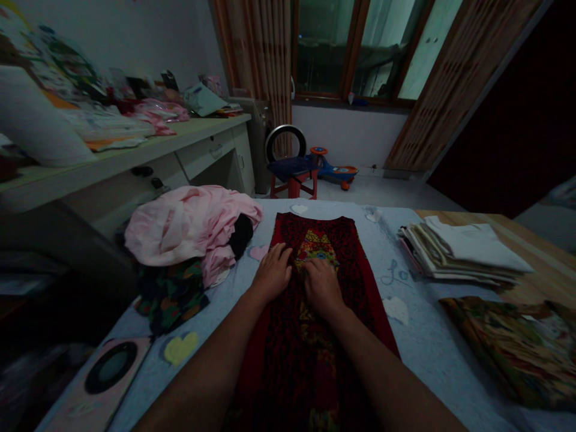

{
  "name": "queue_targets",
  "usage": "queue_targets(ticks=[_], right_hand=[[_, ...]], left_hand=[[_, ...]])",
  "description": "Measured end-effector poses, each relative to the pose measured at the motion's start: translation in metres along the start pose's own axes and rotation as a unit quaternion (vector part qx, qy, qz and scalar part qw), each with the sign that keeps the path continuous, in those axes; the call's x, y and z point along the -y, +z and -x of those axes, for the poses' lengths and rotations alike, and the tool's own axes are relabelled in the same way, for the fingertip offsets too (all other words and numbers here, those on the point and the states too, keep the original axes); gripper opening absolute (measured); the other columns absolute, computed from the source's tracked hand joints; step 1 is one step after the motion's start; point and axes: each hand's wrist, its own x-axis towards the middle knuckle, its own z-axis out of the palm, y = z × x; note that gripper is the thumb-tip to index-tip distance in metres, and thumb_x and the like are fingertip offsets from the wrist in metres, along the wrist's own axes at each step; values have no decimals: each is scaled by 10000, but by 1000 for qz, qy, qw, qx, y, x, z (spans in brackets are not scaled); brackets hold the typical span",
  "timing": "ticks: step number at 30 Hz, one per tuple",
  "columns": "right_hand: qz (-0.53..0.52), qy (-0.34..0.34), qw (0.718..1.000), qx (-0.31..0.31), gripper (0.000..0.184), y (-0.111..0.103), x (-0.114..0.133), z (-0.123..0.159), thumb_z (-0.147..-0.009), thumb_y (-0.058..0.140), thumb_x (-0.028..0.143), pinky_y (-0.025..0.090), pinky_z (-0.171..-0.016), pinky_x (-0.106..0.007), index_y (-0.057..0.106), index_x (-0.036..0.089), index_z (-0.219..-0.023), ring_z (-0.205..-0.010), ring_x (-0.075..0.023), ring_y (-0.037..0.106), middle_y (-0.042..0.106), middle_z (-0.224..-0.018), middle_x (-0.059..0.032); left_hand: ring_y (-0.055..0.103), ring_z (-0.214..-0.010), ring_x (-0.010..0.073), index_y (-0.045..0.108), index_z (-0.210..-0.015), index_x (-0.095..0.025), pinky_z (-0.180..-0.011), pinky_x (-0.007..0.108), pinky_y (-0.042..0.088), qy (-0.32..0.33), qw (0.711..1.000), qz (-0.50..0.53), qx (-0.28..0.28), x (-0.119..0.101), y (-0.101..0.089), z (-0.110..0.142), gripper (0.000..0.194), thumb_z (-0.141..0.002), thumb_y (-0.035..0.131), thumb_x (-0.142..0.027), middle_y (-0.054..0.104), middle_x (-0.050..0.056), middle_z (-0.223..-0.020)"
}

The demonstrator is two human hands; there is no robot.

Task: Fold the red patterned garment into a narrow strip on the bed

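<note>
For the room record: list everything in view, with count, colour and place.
red patterned garment: 1, dark red, flat on bed
bedspread: 1, pale blue, on bed
pink cloth heap: 1, pink, left of garment
floral cloth: 1, multicoloured, under pink heap
folded clothes stack: 1, mostly white, right of garment
folded floral fabric: 1, green-brown, lower right
desk: 1, pale green, far left
stool: 1, red, by window
ride-on toy: 1, blue and orange, by wall
left hand: 1, bare, on garment
right hand: 1, bare, on garment

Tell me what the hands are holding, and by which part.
Nothing is gripped: the left hand and right hand lie flat, pressing on the upper middle of the dark red patterned garment.
</note>
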Motion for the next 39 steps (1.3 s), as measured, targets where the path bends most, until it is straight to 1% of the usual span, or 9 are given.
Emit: queue_targets(ticks=[4, 8, 13, 21, 26, 29, 33, 36, 39], right_hand=[[22, 14, 999, 36, 294, 5, -3, 0, -930, 437, 160, 378, -967, -368, 633, 192, -1148, -1132, -238, 511, 613, -1236, -106], [31, 17, 999, 38, 383, 11, -4, 1, -935, 424, 169, 331, -1065, -405, 560, 172, -1293, -1289, -236, 446, 546, -1377, -122], [56, 39, 997, 46, 473, 14, -6, 3, -918, 440, 200, 241, -1136, -473, 485, 163, -1387, -1405, -280, 327, 425, -1505, -120], [68, 47, 994, 66, 486, 16, -6, 3, -937, 417, 243, 235, -1135, -481, 455, 160, -1414, -1421, -289, 298, 393, -1526, -120], [80, 42, 992, 93, 462, 4, -4, -4, -923, 449, 255, 318, -1066, -477, 480, 202, -1381, -1351, -292, 383, 447, -1479, -126], [97, 29, 984, 147, 410, -13, -5, -21, -876, 511, 281, 400, -963, -447, 554, 229, -1280, -1202, -285, 500, 561, -1327, -118], [107, 14, 974, 200, 364, -30, -11, -50, -851, 480, 224, 403, -949, -404, 612, 207, -1190, -1106, -258, 553, 596, -1226, -110], [85, 21, 972, 219, 334, -32, -17, -64, -843, 476, 206, 405, -933, -364, 649, 223, -1128, -1076, -235, 567, 607, -1191, -88], [72, 30, 977, 199, 284, -27, -21, -67, -876, 444, 210, 404, -910, -327, 669, 219, -1049, -1044, -212, 570, 620, -1148, -79]], left_hand=[[476, -1202, 267, 556, -1113, -183, -1061, 440, 402, -7, 1000, 4, -19, -3, -6, 0, 278, -835, 557, -189, 528, 114, -1209], [507, -1079, 239, 553, -1034, -203, -985, 411, 434, 2, 1000, -6, 4, -4, -7, 0, 186, -852, 529, -177, 552, 75, -1077], [507, -1067, 232, 555, -1041, -212, -982, 399, 424, 14, 1000, -16, 10, -5, -7, 1, 184, -866, 514, -170, 558, 70, -1070], [506, -1060, 239, 570, -1056, -199, -975, 406, 424, 13, 1000, -8, 2, -8, -7, 3, 191, -879, 504, -171, 557, 82, -1077], [502, -1065, 235, 567, -1073, -201, -981, 400, 415, 16, 1000, -12, -2, -6, -6, 3, 210, -873, 513, -163, 554, 77, -1087], [499, -1067, 234, 561, -1085, -202, -979, 394, 410, 13, 1000, -16, 1, -6, -5, 3, 215, -879, 509, -168, 551, 75, -1095], [497, -1058, 234, 558, -1084, -202, -964, 387, 411, 6, 1000, -25, 6, -5, -3, 3, 207, -883, 510, -180, 547, 74, -1092], [495, -1053, 234, 556, -1078, -200, -955, 382, 413, 8, 1000, -28, 3, -4, -2, 3, 204, -879, 515, -182, 546, 73, -1090], [498, -1052, 229, 555, -1069, -208, -954, 379, 414, 7, 1000, -22, 3, -4, -2, 3, 195, -878, 523, -189, 545, 66, -1088]])
